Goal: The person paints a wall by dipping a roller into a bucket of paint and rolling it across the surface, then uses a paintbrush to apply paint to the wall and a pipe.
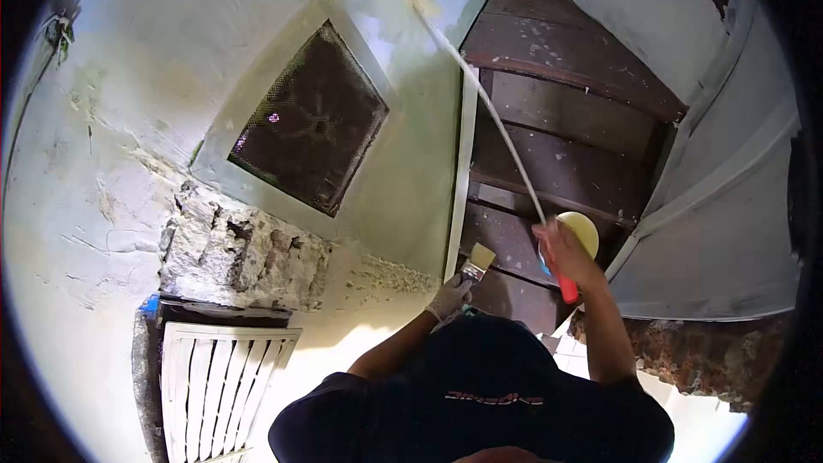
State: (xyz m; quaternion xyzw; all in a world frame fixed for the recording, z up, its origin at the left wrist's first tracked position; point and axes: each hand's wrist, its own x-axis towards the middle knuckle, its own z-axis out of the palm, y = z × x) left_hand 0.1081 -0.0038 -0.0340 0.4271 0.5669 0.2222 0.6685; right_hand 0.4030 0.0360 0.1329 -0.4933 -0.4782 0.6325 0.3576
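My left hand (452, 296), in a pale glove, is closed round a paintbrush (477, 262) whose light, wide bristles point up and right. My right hand (566, 253) grips a long-handled paint roller (501, 124) near its red handle end. The thin white rod runs up and left, and its small pale head rests against the painted wall (420, 111) beside a damp-looking greenish patch. Just behind my right hand is a round container (580, 231) with a yellow inside and a bit of blue at its edge. My hand covers part of it.
Dark wooden stairs (566, 154) with pale specks rise ahead, between the wall and a grey side panel (720, 231). A mesh-covered opening (313, 120) is set in the left wall. Below it are broken plaster (240, 249) and a white slatted shutter (225, 386).
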